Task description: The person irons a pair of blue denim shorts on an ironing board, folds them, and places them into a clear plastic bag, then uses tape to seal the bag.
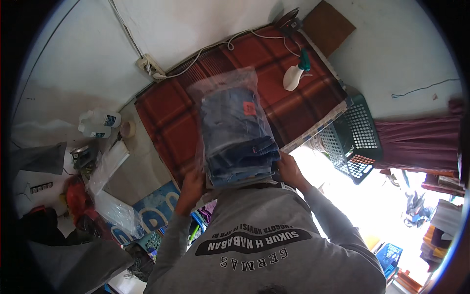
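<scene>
A transparent plastic bag (pixel 227 82) lies on a red plaid cloth (pixel 169 121) spread over the table, its sealed-looking end pointing away from me. Inside is a stack of folded blue denim garments (pixel 235 128), with an orange tag (pixel 249 108) showing through the film. Darker denim folds (pixel 240 154) bulge at the end close to my body. My left hand (pixel 192 185) grips the bag's near left edge. At the near right corner, my right hand (pixel 290 169) holds the bag beside the denim; its fingertips are partly hidden.
A spray bottle (pixel 293 77) lies at the right, below a clothes iron (pixel 290 24) with its cord along the wall. Left are plastic jugs (pixel 99 123), a tape roll (pixel 127 129) and more plastic bags (pixel 119 211). A green perforated basket (pixel 361 128) stands past the table's right edge.
</scene>
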The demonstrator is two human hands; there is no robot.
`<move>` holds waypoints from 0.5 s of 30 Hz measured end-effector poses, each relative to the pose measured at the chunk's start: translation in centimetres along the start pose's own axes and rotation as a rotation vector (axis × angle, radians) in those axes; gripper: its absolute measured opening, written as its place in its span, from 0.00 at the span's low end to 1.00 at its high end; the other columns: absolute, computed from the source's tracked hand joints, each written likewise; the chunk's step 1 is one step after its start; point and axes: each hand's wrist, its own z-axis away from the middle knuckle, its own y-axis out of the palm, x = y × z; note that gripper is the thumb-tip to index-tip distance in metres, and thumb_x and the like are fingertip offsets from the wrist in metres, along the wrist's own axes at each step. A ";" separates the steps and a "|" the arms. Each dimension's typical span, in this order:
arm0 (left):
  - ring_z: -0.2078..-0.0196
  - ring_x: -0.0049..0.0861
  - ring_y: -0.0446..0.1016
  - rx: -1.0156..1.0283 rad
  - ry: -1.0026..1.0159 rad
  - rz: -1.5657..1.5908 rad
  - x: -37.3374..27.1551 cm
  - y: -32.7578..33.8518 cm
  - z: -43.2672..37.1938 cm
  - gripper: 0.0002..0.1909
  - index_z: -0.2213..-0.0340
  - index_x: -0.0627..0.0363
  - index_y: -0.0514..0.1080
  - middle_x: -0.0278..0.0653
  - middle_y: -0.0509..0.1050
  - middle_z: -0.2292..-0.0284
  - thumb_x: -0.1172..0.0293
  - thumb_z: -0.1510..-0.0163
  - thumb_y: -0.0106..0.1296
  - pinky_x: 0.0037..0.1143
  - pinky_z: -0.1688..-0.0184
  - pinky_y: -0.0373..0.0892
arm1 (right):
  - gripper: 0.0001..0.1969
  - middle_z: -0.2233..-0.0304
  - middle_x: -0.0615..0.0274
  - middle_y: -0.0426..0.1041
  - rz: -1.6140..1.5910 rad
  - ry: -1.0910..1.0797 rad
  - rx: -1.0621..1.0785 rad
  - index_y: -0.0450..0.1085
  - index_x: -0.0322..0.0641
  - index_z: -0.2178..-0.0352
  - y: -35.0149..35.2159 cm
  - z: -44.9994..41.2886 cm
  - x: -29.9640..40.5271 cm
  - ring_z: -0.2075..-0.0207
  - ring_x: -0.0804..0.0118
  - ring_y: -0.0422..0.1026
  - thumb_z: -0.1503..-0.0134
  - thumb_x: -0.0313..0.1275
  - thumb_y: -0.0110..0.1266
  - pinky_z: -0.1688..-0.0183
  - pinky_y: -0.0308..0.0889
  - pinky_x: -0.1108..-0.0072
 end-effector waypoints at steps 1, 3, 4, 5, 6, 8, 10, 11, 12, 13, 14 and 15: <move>0.64 0.38 0.82 0.028 -0.106 -0.046 0.3 -0.4 1.1 0.18 0.51 0.62 0.74 0.46 0.81 0.64 0.60 0.31 0.49 0.36 0.62 0.75 | 0.22 0.62 0.45 0.81 -0.003 -0.004 -0.006 0.69 0.33 0.42 -0.4 1.4 0.5 0.60 0.60 0.82 0.36 0.22 0.42 0.54 0.74 0.68; 0.69 0.34 0.83 0.072 -0.277 0.003 0.6 -0.3 3.6 0.21 0.57 0.64 0.77 0.44 0.81 0.71 0.55 0.29 0.45 0.35 0.70 0.75 | 0.19 0.69 0.38 0.79 0.013 0.083 0.008 0.71 0.31 0.46 -1.1 4.3 2.4 0.66 0.43 0.81 0.35 0.29 0.47 0.58 0.72 0.62; 0.71 0.41 0.82 0.066 -0.241 -0.195 -1.3 0.3 4.9 0.20 0.61 0.65 0.77 0.49 0.80 0.74 0.58 0.29 0.46 0.38 0.70 0.74 | 0.19 0.69 0.38 0.79 0.012 0.084 -0.005 0.71 0.31 0.46 -1.6 5.4 3.7 0.66 0.43 0.81 0.35 0.29 0.47 0.58 0.72 0.62; 0.73 0.48 0.81 0.054 -0.204 -0.389 -3.2 0.7 5.7 0.19 0.65 0.66 0.77 0.54 0.79 0.76 0.60 0.30 0.46 0.41 0.70 0.72 | 0.19 0.73 0.41 0.78 0.135 0.016 -0.038 0.70 0.32 0.44 -2.1 6.3 5.2 0.70 0.43 0.80 0.35 0.28 0.48 0.62 0.72 0.63; 0.73 0.48 0.81 0.057 -0.197 -0.389 -4.9 0.7 6.0 0.19 0.65 0.66 0.77 0.54 0.79 0.76 0.60 0.30 0.46 0.41 0.70 0.72 | 0.20 0.76 0.43 0.77 0.261 -0.053 -0.069 0.69 0.33 0.42 -2.6 7.0 6.4 0.73 0.44 0.80 0.35 0.27 0.48 0.65 0.72 0.63; 0.72 0.58 0.77 -0.064 -0.114 -0.548 -8.0 0.5 6.3 0.19 0.72 0.65 0.75 0.60 0.75 0.77 0.62 0.33 0.47 0.44 0.69 0.69 | 0.21 0.77 0.45 0.77 0.208 -0.104 -0.131 0.69 0.34 0.41 -2.8 6.2 8.3 0.75 0.46 0.80 0.34 0.25 0.48 0.68 0.72 0.65; 0.73 0.58 0.76 -0.160 -0.039 -0.652 -10.0 -0.4 5.1 0.19 0.74 0.64 0.75 0.59 0.75 0.78 0.63 0.33 0.48 0.45 0.71 0.67 | 0.21 0.79 0.49 0.75 0.156 -0.255 -0.284 0.69 0.37 0.39 -3.2 3.9 8.9 0.78 0.56 0.79 0.33 0.23 0.47 0.75 0.69 0.71; 0.75 0.58 0.75 -0.262 0.029 -0.757 -11.1 -1.0 4.3 0.19 0.76 0.63 0.74 0.58 0.74 0.79 0.63 0.34 0.48 0.45 0.72 0.66 | 0.18 0.81 0.51 0.74 0.022 -0.188 -0.344 0.73 0.37 0.43 -3.6 2.7 11.9 0.80 0.62 0.76 0.33 0.24 0.48 0.75 0.69 0.70; 0.75 0.58 0.75 -0.281 0.032 -0.763 -12.7 -1.5 3.5 0.19 0.76 0.63 0.74 0.58 0.74 0.79 0.63 0.34 0.48 0.45 0.72 0.66 | 0.17 0.81 0.53 0.75 -0.023 -0.289 -0.380 0.75 0.36 0.45 -4.3 0.7 12.4 0.81 0.66 0.75 0.34 0.23 0.48 0.76 0.69 0.72; 0.76 0.58 0.74 -0.342 0.102 -0.751 -14.0 -2.0 2.7 0.19 0.76 0.62 0.74 0.57 0.73 0.80 0.63 0.34 0.49 0.46 0.72 0.64 | 0.17 0.81 0.54 0.75 -0.050 -0.353 -0.396 0.75 0.36 0.46 -5.0 -0.7 13.3 0.81 0.68 0.74 0.34 0.23 0.47 0.76 0.68 0.73; 0.77 0.58 0.73 -0.404 0.174 -0.740 -15.4 -2.6 2.0 0.18 0.76 0.62 0.74 0.57 0.72 0.80 0.64 0.35 0.49 0.47 0.72 0.63 | 0.17 0.81 0.55 0.75 -0.072 -0.419 -0.409 0.76 0.36 0.47 -5.9 -2.0 14.3 0.82 0.70 0.74 0.34 0.23 0.47 0.76 0.68 0.74; 0.77 0.58 0.73 -0.431 0.176 -0.745 -16.3 -3.3 1.6 0.18 0.76 0.62 0.74 0.57 0.72 0.80 0.64 0.35 0.49 0.47 0.72 0.63 | 0.16 0.80 0.58 0.76 -0.167 -0.349 -0.347 0.77 0.34 0.50 -7.0 -2.2 17.0 0.82 0.73 0.73 0.34 0.23 0.46 0.77 0.67 0.77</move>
